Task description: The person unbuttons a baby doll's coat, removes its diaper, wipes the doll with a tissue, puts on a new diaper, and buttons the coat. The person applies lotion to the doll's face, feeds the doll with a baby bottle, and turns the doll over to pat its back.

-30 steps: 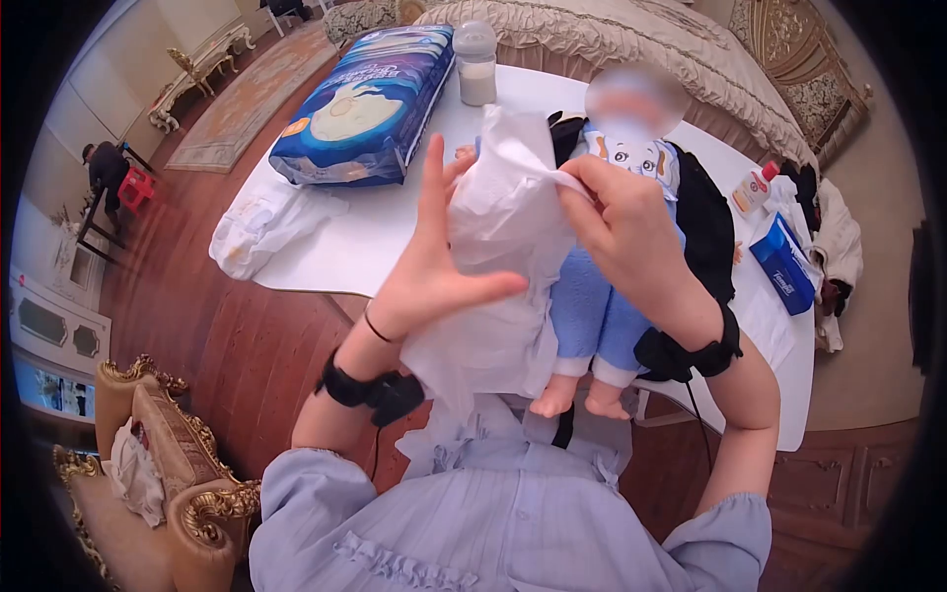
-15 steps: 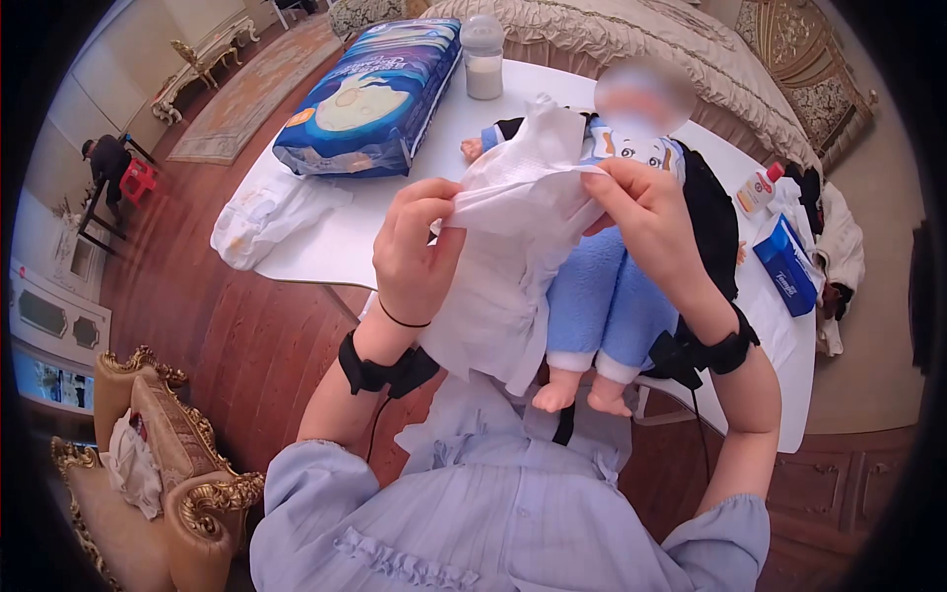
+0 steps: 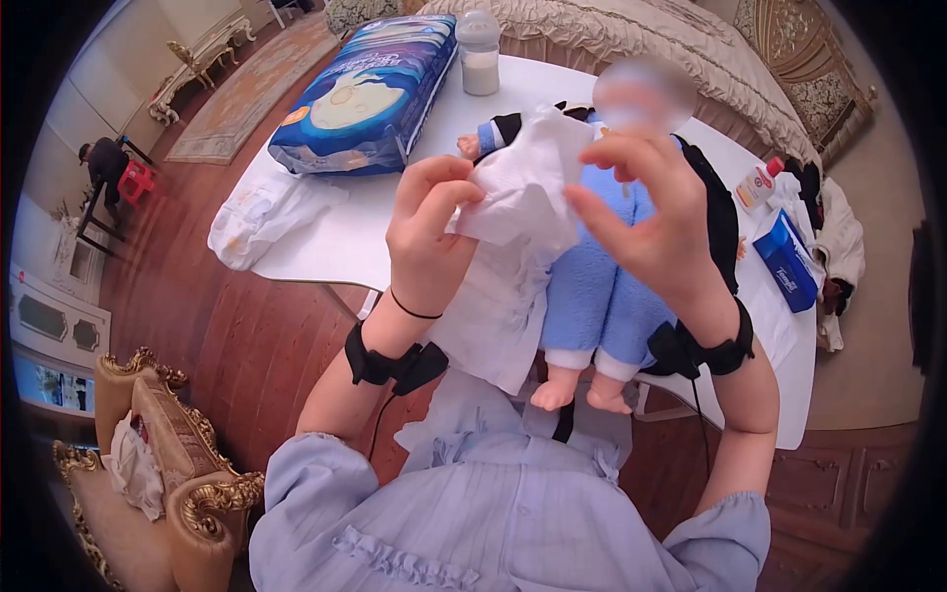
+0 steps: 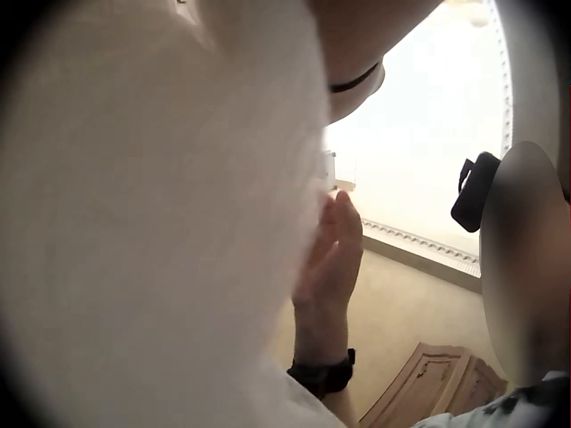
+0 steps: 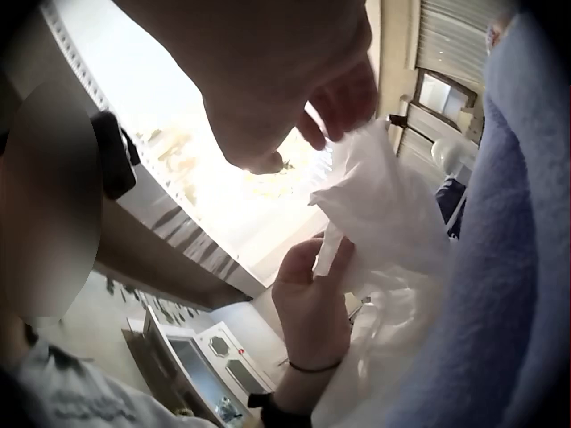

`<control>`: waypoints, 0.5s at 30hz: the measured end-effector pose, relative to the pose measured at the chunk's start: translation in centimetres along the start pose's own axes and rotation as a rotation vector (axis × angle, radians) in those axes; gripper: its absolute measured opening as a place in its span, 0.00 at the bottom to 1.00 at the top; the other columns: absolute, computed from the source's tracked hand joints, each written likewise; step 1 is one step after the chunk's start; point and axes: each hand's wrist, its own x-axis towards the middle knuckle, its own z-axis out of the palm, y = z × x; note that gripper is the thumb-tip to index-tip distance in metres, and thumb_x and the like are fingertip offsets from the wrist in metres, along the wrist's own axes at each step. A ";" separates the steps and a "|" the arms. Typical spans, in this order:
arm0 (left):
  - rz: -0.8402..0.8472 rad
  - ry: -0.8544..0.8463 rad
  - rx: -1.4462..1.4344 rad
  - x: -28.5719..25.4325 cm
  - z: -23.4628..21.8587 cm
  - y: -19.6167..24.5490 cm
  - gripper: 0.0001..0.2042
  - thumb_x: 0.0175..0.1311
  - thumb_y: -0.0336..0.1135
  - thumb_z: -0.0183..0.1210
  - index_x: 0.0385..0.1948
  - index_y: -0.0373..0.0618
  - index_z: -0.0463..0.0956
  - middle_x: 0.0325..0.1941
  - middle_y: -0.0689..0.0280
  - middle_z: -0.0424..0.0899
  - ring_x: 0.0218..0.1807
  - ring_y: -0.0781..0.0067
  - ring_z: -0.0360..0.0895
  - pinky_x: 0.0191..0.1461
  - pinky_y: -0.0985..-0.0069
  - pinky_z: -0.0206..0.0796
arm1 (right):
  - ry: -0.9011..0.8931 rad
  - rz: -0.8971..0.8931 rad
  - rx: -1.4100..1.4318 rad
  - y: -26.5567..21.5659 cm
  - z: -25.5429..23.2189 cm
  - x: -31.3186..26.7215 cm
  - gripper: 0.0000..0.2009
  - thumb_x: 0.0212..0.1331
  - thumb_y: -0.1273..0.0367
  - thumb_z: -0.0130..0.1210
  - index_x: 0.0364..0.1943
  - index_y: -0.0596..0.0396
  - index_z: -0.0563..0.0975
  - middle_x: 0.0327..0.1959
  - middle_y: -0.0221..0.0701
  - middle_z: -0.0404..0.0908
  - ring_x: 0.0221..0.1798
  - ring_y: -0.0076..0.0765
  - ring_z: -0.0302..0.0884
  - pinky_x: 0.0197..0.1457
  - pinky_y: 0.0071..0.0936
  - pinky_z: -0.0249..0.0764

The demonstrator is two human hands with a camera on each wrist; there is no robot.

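Observation:
A thin white diaper-like sheet hangs in front of the body, its top edge pinched between the thumb and fingers of my left hand. My right hand is beside its right edge, thumb and fingers parted with nothing between them. In the right wrist view the white sheet stays in my left hand, below my right hand's fingers. The sheet fills much of the left wrist view. A doll in fluffy blue clothes lies behind and right of it, feet towards me.
On the white table are a blue diaper pack, a bottle, a crumpled diaper, a blue tissue pack and a red-capped bottle. A gilded chair stands left; a person is far left.
My left hand went from spread fingers to pinching the sheet. My right hand has let go of the sheet's edge, and the sheet's top has folded over.

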 end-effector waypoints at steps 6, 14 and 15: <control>0.052 -0.024 0.024 -0.2 0.5 1.3 0.13 0.41 0.13 0.63 0.28 0.40 0.75 0.40 0.61 0.76 0.42 0.64 0.79 0.44 0.74 0.72 | -0.007 -0.326 -0.206 -0.4 2.5 -0.2 0.09 0.49 0.70 0.64 0.27 0.58 0.75 0.31 0.35 0.75 0.35 0.44 0.75 0.39 0.38 0.73; 0.240 -0.071 -0.007 -0.7 0.6 1.4 0.12 0.42 0.13 0.65 0.28 0.36 0.73 0.45 0.56 0.74 0.44 0.59 0.81 0.44 0.71 0.76 | -0.131 0.034 -0.069 -1.0 2.9 -0.2 0.12 0.55 0.66 0.59 0.24 0.63 0.75 0.26 0.43 0.76 0.32 0.51 0.77 0.37 0.40 0.73; 0.254 -0.084 -0.009 -0.7 0.6 1.4 0.13 0.42 0.12 0.65 0.28 0.36 0.73 0.47 0.55 0.73 0.46 0.59 0.81 0.45 0.71 0.77 | -0.129 0.037 -0.070 -1.1 3.0 -0.1 0.12 0.55 0.66 0.59 0.24 0.63 0.75 0.26 0.43 0.76 0.32 0.51 0.77 0.37 0.40 0.73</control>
